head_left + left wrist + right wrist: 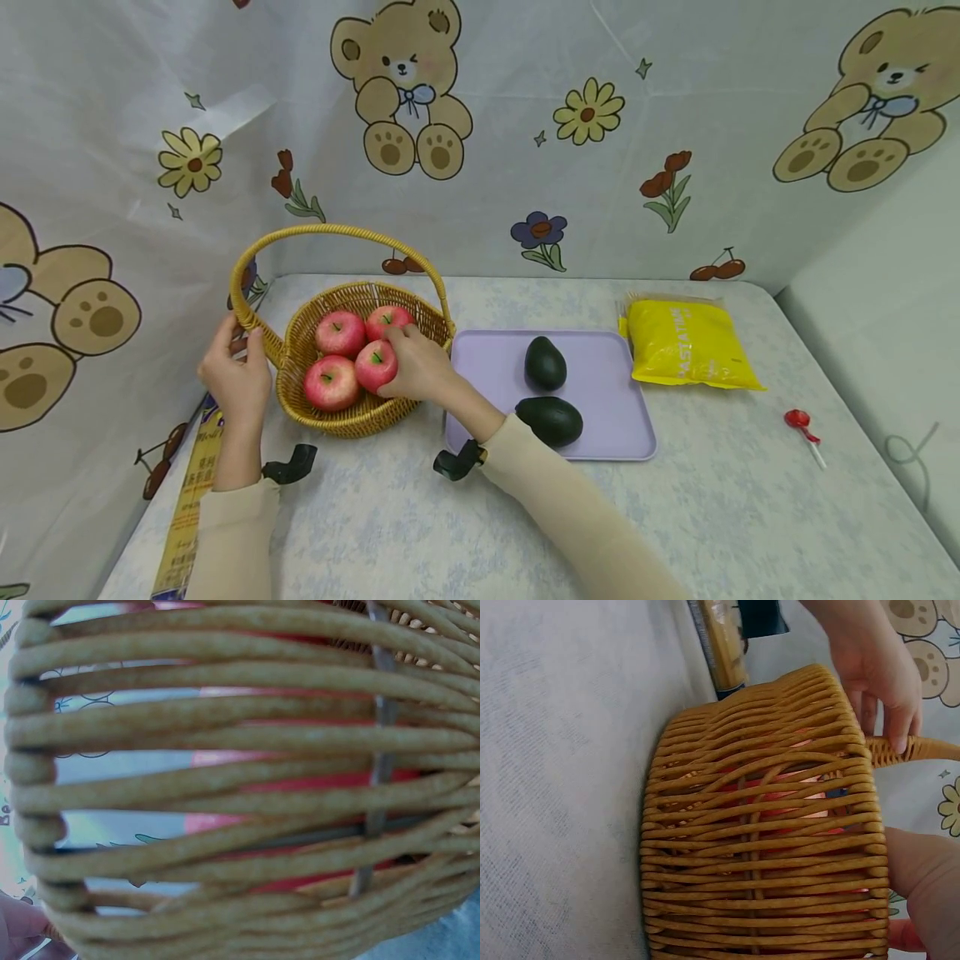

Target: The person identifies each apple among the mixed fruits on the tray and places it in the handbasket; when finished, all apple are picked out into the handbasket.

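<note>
A wicker basket (352, 427) with a tall arched handle (337, 229) stands at the table's left and holds several red apples (332, 383). My left hand (238, 375) grips the handle near its left base; the right wrist view shows those fingers on the handle too. Over the basket's right rim reaches my right hand (422, 367), its fingers curled round the front right apple (372, 367). In the left wrist view the woven wall (247, 739) fills the picture, with red fruit behind the gaps. The right wrist view has the basket's side (765, 855), which hides most of the apples.
Beside the basket, a lilac tray (483, 350) carries two avocados (545, 364), the lower one partly behind my right sleeve. Farther right lie a yellow pasta bag (690, 343) and a red lollipop (798, 419). A long yellow packet (187, 508) lies along the left edge.
</note>
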`<control>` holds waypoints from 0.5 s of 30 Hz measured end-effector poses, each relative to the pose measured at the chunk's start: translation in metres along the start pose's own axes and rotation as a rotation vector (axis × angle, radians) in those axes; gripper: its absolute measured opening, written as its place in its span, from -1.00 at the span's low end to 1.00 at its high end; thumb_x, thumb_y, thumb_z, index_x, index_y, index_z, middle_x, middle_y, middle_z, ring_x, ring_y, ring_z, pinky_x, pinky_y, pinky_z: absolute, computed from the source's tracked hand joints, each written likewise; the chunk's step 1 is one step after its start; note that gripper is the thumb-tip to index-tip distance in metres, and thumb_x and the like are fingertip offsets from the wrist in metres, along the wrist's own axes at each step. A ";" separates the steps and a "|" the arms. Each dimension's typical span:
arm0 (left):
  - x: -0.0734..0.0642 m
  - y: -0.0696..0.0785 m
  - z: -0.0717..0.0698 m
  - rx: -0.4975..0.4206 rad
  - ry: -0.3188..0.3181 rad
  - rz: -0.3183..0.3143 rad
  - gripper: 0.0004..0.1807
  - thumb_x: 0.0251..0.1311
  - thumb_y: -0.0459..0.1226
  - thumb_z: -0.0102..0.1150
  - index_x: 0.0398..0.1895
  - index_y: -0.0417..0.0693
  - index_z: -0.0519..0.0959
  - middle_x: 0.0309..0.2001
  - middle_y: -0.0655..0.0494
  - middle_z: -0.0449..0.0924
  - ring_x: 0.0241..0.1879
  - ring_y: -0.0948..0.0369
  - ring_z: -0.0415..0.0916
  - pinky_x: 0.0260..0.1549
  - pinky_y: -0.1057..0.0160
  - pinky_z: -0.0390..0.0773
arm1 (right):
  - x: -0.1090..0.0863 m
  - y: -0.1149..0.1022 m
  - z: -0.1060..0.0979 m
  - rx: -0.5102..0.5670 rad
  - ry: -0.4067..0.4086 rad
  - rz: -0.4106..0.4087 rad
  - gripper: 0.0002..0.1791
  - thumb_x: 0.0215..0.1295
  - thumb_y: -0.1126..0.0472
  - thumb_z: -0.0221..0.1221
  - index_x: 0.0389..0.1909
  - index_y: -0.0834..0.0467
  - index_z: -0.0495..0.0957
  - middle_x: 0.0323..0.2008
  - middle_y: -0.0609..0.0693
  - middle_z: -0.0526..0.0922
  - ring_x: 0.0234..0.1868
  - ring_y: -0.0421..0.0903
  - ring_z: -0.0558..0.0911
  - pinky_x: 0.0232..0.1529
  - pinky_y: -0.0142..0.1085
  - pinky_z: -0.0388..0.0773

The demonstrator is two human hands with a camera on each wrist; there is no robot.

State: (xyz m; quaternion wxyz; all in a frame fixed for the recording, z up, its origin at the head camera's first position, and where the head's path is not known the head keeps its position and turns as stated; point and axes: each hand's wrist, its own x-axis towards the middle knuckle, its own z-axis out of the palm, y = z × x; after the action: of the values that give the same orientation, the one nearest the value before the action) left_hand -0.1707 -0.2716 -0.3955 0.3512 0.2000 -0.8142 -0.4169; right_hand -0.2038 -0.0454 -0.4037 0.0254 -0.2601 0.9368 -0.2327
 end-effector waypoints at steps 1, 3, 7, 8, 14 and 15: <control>0.000 0.000 0.000 0.001 0.000 -0.001 -0.63 0.39 -0.18 0.05 0.21 0.01 0.57 0.07 0.02 0.66 -0.27 0.64 0.35 -0.30 0.63 0.35 | 0.000 0.000 0.001 -0.019 -0.004 0.006 -0.16 -0.08 -0.06 0.47 0.24 0.13 0.37 0.05 0.10 0.53 -0.14 0.01 0.64 -0.19 -0.19 0.60; -0.001 0.000 0.000 0.005 0.000 -0.004 -0.63 0.39 -0.17 0.05 0.21 0.02 0.56 0.08 0.03 0.66 -0.26 0.62 0.36 -0.29 0.62 0.36 | 0.001 -0.001 0.002 -0.053 -0.010 0.014 -0.18 -0.08 -0.06 0.47 0.21 0.13 0.37 0.02 0.09 0.53 -0.23 0.01 0.64 -0.28 -0.20 0.60; -0.001 0.000 0.000 0.010 -0.001 -0.015 -0.62 0.40 -0.17 0.05 0.23 0.04 0.55 0.08 0.04 0.66 -0.24 0.60 0.37 -0.28 0.61 0.36 | 0.004 -0.001 0.004 -0.086 -0.014 0.021 -0.21 -0.07 -0.05 0.47 0.18 0.13 0.38 -0.01 0.08 0.54 -0.28 0.00 0.64 -0.34 -0.21 0.58; -0.001 0.000 0.000 0.010 -0.001 -0.014 -0.62 0.40 -0.17 0.05 0.22 0.03 0.55 0.08 0.04 0.66 -0.24 0.60 0.37 -0.29 0.61 0.36 | 0.004 -0.001 0.004 -0.089 -0.019 0.024 -0.21 -0.07 -0.05 0.47 0.18 0.14 0.38 -0.01 0.08 0.54 -0.27 0.00 0.64 -0.32 -0.21 0.58; -0.001 0.000 0.000 -0.001 0.002 0.004 -0.63 0.39 -0.18 0.06 0.21 0.02 0.56 0.07 0.01 0.66 -0.27 0.65 0.34 -0.31 0.63 0.35 | 0.007 -0.001 0.002 -0.084 -0.071 0.051 -0.17 -0.10 -0.02 0.51 0.19 0.15 0.36 0.03 0.06 0.54 -0.11 0.01 0.64 -0.17 -0.19 0.60; -0.002 0.001 -0.001 -0.004 0.001 0.007 -0.63 0.39 -0.18 0.06 0.21 0.02 0.57 0.07 0.00 0.66 -0.27 0.66 0.34 -0.31 0.63 0.34 | 0.008 -0.001 0.001 -0.081 -0.079 0.056 -0.16 -0.10 -0.01 0.52 0.19 0.15 0.36 0.03 0.06 0.54 -0.08 0.01 0.63 -0.15 -0.19 0.60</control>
State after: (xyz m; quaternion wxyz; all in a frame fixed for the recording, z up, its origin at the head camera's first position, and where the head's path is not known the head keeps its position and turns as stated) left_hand -0.1693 -0.2704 -0.3950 0.3535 0.1970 -0.8138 -0.4172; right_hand -0.2097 -0.0507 -0.4038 0.0586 -0.2434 0.9506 -0.1834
